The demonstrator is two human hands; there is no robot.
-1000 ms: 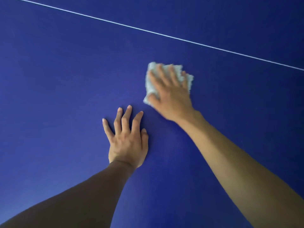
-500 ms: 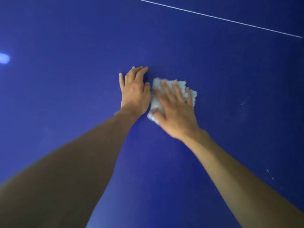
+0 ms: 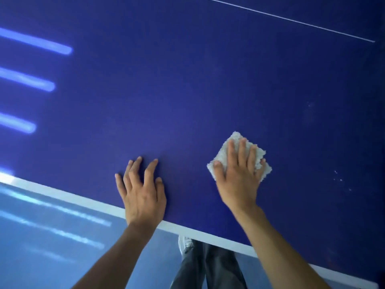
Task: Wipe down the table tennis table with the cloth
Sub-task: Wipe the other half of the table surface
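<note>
The dark blue table tennis table fills most of the view, with its white near edge line running from lower left to lower right. A folded whitish fluffy cloth lies flat on the table near that edge. My right hand presses on the cloth with straight, spread fingers. My left hand rests flat on the bare table to the left of the cloth, fingers spread, its wrist over the edge line.
A thin white centre line crosses the far right of the table. Small pale specks dot the surface right of the cloth. Below the table edge are a shiny blue floor, my trouser legs and a shoe.
Both hands and the cloth have drawn back from mid-table to the near edge. The hands, side by side half a second ago, are now apart. The table edge and floor have come into view.
</note>
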